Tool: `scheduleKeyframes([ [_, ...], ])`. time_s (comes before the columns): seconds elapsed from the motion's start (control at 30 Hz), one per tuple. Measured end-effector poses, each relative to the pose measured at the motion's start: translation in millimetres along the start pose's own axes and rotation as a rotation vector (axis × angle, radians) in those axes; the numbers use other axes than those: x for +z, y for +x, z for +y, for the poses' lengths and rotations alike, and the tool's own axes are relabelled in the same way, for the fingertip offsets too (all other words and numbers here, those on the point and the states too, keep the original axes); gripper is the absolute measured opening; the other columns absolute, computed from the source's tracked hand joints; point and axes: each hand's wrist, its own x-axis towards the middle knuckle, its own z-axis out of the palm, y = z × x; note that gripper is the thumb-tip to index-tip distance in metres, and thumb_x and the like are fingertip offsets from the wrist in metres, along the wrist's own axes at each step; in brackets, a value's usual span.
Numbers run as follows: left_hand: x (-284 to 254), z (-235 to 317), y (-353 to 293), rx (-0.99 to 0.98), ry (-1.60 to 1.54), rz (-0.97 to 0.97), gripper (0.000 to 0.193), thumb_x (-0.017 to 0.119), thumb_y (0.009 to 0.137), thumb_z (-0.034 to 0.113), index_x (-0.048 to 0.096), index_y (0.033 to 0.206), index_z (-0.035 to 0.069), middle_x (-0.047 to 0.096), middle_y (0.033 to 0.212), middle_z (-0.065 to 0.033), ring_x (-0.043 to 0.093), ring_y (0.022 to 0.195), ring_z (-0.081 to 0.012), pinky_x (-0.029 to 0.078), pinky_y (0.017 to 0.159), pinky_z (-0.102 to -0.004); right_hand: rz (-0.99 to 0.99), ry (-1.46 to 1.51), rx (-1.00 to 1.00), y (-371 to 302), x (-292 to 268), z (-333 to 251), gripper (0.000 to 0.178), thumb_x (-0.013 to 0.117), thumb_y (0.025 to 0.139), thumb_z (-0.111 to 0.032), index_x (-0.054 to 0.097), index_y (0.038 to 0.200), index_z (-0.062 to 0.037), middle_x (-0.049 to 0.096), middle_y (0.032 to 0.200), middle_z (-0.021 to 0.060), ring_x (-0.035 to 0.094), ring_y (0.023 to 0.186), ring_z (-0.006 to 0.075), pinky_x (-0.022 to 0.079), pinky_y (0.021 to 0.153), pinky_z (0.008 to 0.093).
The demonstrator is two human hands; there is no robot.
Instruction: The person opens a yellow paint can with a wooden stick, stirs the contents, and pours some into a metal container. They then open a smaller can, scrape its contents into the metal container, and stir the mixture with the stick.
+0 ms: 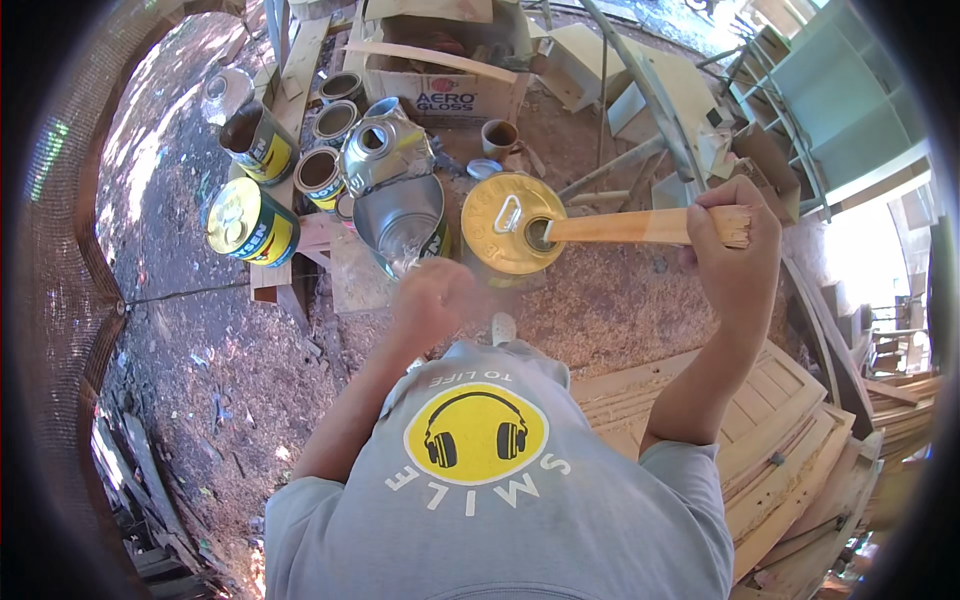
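Note:
My right hand (738,240) is closed around the outer end of a flat wooden stick (625,227). The stick's other end meets the round opening in the top of a gold-lidded can (495,255), which has a white handle on its lid. My left hand (435,298) is smeared by motion in front of a silver metal container (400,215), to the left of the gold can. Its fingers cannot be made out, nor whether it touches anything. A silver can with a round spout (385,150) rests over that container.
A yellow-and-blue paint can (250,222) stands on the left, with several opened cans around it. Behind are a cardboard box (445,97) and a small brown cup (499,136). Wooden panels (770,415) lie at the right; sawdust covers the ground.

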Motion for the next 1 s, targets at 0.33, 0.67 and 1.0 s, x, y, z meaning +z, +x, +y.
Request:
scheduleKeyframes([
  [0.33,-38.2,-61.5,13.9,-0.658,0.439,0.210,0.051,0.063,0.102,0.044,0.070,0.076,0.000,0.069,0.077,-0.0219,0.067,0.075,-0.0426,0.051,0.071,-0.0514,0.004,0.033,-0.041,-2.3,-4.0,3.2,0.007,0.067,0.092,0.002,0.062,0.090,-0.0014,0.064,0.076,0.0029,0.062,0.057,0.0084,0.047,0.050,0.0243],
  [0.67,-20.2,-67.3,14.3,-0.841,-0.156,0.031,0.044,0.060,0.100,0.027,0.068,0.073,-0.006,0.065,0.056,-0.0140,0.067,0.049,-0.0259,0.053,0.054,-0.0421,-0.031,0.021,-0.048,-1.4,-6.3,11.0,0.007,0.068,0.092,0.002,0.062,0.091,-0.0015,0.064,0.076,0.0035,0.062,0.057,0.0085,0.049,0.051,0.0246],
  [1.0,-4.8,-59.7,1.8,-0.858,-0.325,0.140,0.044,0.061,0.103,0.030,0.066,0.076,-0.004,0.065,0.056,-0.0107,0.065,0.047,-0.0198,0.050,0.051,-0.0355,0.022,-0.050,-0.054,0.2,-13.8,0.0,0.006,0.068,0.093,0.002,0.063,0.092,-0.0021,0.064,0.073,0.0037,0.062,0.057,0.0086,0.049,0.050,0.0249],
])
